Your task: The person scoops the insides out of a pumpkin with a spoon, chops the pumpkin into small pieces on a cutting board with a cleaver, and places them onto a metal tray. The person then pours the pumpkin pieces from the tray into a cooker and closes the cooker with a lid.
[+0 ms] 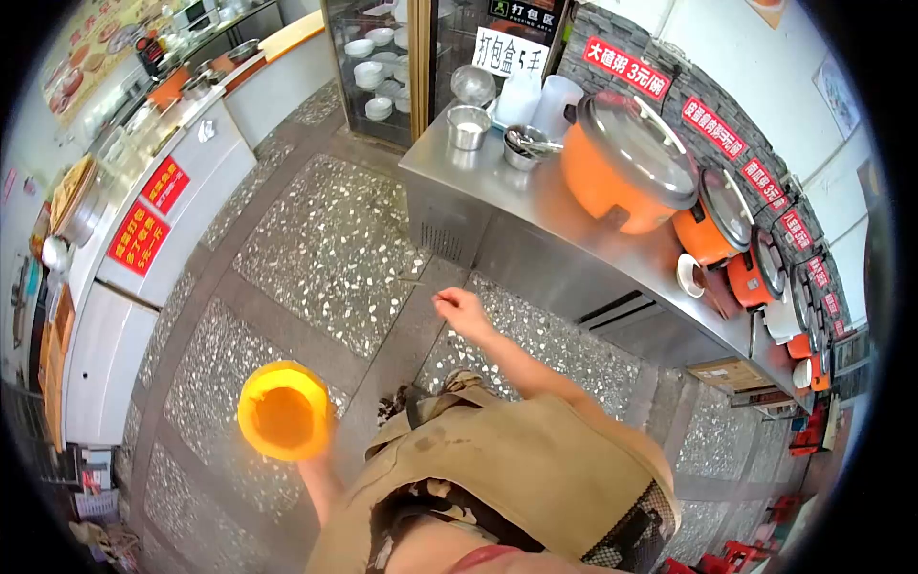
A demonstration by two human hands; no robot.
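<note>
My left hand [319, 465], at the lower left, grips a yellow plastic bowl [251, 413]. The bowl is upright over the floor and its inside looks orange-brown; whether that is contents or the bottom I cannot tell. Most of the fingers are hidden behind the bowl. My right hand [459, 311] is out in front of my body with its fingers curled in, and I see nothing in it. It hangs over the floor, nearest to the front of the steel counter [516, 263], without touching it.
Orange rice cookers [617, 177] line the counter, beside a steel pot [469, 127] and a bowl with utensils [528, 148]. A white counter [110, 364] runs along the left. At the back, a glass-door cabinet [373, 72] holds white bowls. Speckled tile floor [325, 249] lies between.
</note>
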